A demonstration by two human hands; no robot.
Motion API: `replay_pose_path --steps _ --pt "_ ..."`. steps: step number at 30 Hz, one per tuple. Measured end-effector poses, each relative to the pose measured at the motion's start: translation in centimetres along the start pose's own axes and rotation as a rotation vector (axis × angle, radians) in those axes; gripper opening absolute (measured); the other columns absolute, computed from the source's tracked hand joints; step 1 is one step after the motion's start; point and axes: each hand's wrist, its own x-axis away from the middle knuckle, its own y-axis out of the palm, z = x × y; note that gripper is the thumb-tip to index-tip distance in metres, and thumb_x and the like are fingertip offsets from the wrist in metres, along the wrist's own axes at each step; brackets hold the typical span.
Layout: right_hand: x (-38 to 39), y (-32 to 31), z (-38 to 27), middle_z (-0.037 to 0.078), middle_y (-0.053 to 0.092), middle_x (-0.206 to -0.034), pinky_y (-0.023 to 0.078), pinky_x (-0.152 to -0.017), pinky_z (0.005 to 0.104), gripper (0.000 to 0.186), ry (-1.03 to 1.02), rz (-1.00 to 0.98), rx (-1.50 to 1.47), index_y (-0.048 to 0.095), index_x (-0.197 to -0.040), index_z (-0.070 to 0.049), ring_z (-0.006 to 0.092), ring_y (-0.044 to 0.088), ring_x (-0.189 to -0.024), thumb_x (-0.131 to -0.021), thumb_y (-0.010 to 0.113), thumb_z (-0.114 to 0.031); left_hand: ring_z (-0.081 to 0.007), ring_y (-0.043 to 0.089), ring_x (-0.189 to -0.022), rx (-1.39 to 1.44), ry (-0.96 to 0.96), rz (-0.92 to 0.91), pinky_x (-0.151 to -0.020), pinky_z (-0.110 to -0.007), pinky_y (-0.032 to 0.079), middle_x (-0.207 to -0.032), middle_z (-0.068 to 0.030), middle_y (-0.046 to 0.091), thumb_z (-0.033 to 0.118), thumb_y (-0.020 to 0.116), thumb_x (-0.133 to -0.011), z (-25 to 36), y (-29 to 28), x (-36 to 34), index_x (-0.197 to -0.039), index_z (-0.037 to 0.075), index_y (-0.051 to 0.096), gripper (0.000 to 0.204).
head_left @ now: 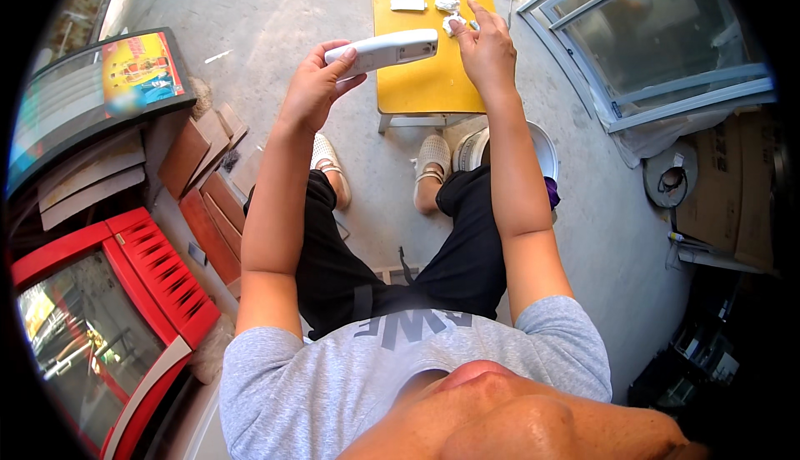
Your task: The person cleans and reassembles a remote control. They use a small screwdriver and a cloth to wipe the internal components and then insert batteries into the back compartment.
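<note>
My left hand point(321, 77) is closed around one end of a white remote control point(379, 52), its thumb on top. The remote is held above the near part of a yellow stool point(425, 85), with an open battery compartment at its right end. Over the stool's right side, my right hand point(487, 47) has thumb and fingers apart. A small bluish battery-like piece point(474, 25) shows between them, apparently not gripped. Next to the thumb lies crumpled white tissue point(452, 25), with another wad point(447, 2) farther back. A white battery cover point(407, 4) lies flat on the stool.
A white bucket point(543, 152) stands beside my right leg. Glazed window frames point(667, 43) lean at the right, near a cardboard box point(725, 185). On the left are a display panel point(100, 102), wooden boards point(204, 160) and a red-framed glass-fronted machine point(108, 318).
</note>
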Motion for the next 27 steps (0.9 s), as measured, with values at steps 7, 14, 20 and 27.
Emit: replay_pose_path --steps 7,14,20,27 --pt "2.4 -1.3 -3.6 0.011 0.069 -0.103 0.049 -0.084 0.035 0.038 -0.151 -0.294 -0.432 0.072 -0.111 -0.01 0.0248 0.063 -0.092 -0.082 0.076 -0.034 -0.0166 0.061 -0.108 -0.198 0.256 -0.164 -0.097 -0.032 0.053 -0.114 -0.0086 0.062 0.019 0.064 -0.095 0.2 1.1 0.2 -0.116 0.005 0.057 0.026" --pt "3.1 -1.3 -4.9 0.006 0.07 -0.095 0.046 -0.082 0.0352 0.027 -0.284 -0.134 -0.412 0.075 -0.098 -0.011 0.0245 0.06 -0.089 -0.076 0.08 -0.026 -0.0088 0.06 -0.092 -0.25 0.403 -0.14 -0.078 -0.024 0.05 -0.097 -0.0026 0.066 0.019 0.07 -0.092 0.6 2.5 1.4 -0.113 0.005 0.062 0.027" --pt "3.9 -1.6 -5.3 0.002 0.066 -0.09 0.042 -0.08 0.0351 0.025 -0.421 0.006 -0.305 0.075 -0.096 -0.014 0.0228 0.056 -0.086 -0.074 0.08 -0.027 -0.0059 0.062 -0.081 -0.299 0.461 -0.103 -0.067 -0.019 0.05 -0.091 -0.0014 0.068 0.013 0.075 -0.087 0.8 3.3 2.2 -0.108 0.004 0.066 0.025" --pt "4.5 -1.7 -5.7 0.0 0.062 -0.085 0.04 -0.076 0.0347 0.022 -0.444 0.073 -0.234 0.074 -0.092 -0.015 0.021 0.053 -0.082 -0.075 0.08 -0.027 -0.0048 0.063 -0.079 -0.282 0.564 -0.065 -0.065 -0.018 0.05 -0.089 -0.0018 0.069 0.011 0.076 -0.086 0.2 3.7 2.4 -0.103 0.003 0.067 0.021"
